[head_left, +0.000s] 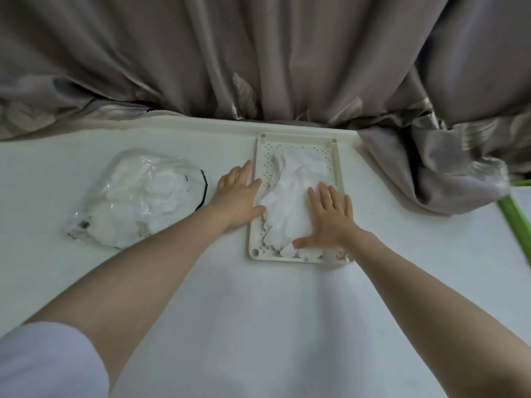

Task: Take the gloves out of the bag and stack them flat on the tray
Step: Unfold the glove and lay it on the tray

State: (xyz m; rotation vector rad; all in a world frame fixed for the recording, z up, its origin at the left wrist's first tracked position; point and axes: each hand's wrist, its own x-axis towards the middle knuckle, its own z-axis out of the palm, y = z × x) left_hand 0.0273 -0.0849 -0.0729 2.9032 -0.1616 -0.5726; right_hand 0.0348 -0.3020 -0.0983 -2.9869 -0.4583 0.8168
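A cream perforated tray (336, 168) lies on the white table, holding a pile of thin white gloves (290, 193). My right hand (330, 216) lies flat with straight fingers on the near part of that pile. My left hand (238, 196) rests flat against the tray's left rim, fingertips touching the gloves' edge. To the left lies a clear plastic bag (135, 196) with a black-edged opening, more white gloves crumpled inside it.
A grey-brown curtain (258, 67) hangs behind the table, and its folds spill onto the tabletop at the right (445, 173). A green edge (514, 214) shows at the far right. The white table (258, 311) stretches toward me.
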